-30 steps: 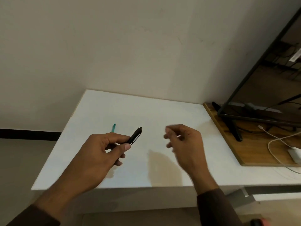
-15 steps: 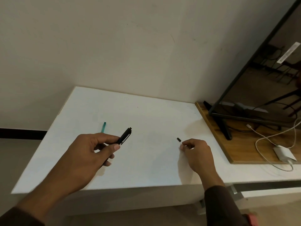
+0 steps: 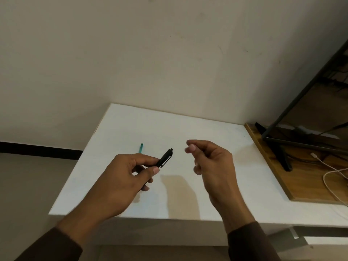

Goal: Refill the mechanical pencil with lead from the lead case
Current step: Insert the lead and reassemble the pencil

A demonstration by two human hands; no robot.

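Head view: slim black mechanical pencil in left hand; right hand pinched, contents unclear

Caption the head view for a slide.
Left hand grips black mechanical pencil above white table; right hand pinched beside it.

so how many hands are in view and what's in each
2. The left hand is shut on the black mechanical pencil above the white table. The right hand hovers beside it, fingertips pinched; anything between them is too small to tell.

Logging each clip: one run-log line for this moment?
left hand: grips black pencil | right hand: raised, fingertips pinched, contents unclear | teal case: on white table
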